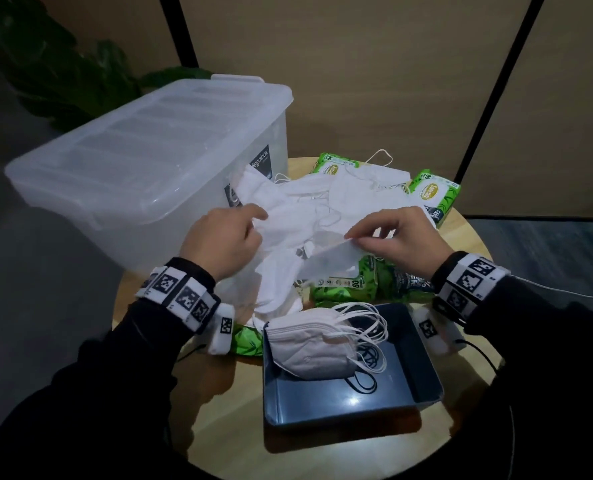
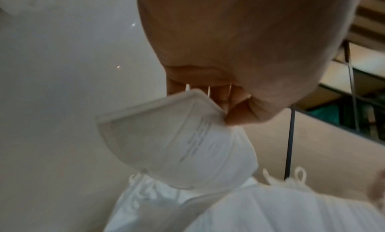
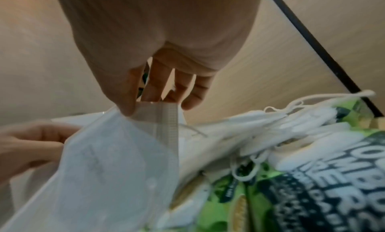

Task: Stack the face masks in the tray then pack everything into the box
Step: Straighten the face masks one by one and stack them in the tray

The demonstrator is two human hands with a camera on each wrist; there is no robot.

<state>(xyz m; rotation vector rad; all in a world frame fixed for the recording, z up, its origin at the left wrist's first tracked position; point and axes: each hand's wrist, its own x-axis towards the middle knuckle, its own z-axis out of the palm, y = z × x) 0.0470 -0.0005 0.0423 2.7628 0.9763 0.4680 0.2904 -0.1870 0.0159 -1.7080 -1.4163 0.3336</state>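
A pile of loose white face masks (image 1: 323, 199) lies across the middle of the round table. My left hand (image 1: 258, 220) pinches the corner of one folded mask (image 2: 177, 145) at the pile's left side, thumb against fingers (image 2: 239, 113). My right hand (image 1: 352, 239) pinches the top edge of another white mask (image 1: 329, 265), which hangs down from thumb and fingers (image 3: 127, 107). A stack of white masks (image 1: 309, 348) with ear loops lies in the dark blue tray (image 1: 350, 407) at the front. The clear plastic box (image 1: 149, 154) stands at the left with its lid on.
Green wet-wipe packs lie around and under the masks: one at the back right (image 1: 430, 192), one at the back (image 1: 329, 168), one in front of my right hand (image 1: 368, 282). The table edge (image 1: 472, 237) curves close behind my right wrist. A dark plant (image 1: 63, 74) stands behind the box.
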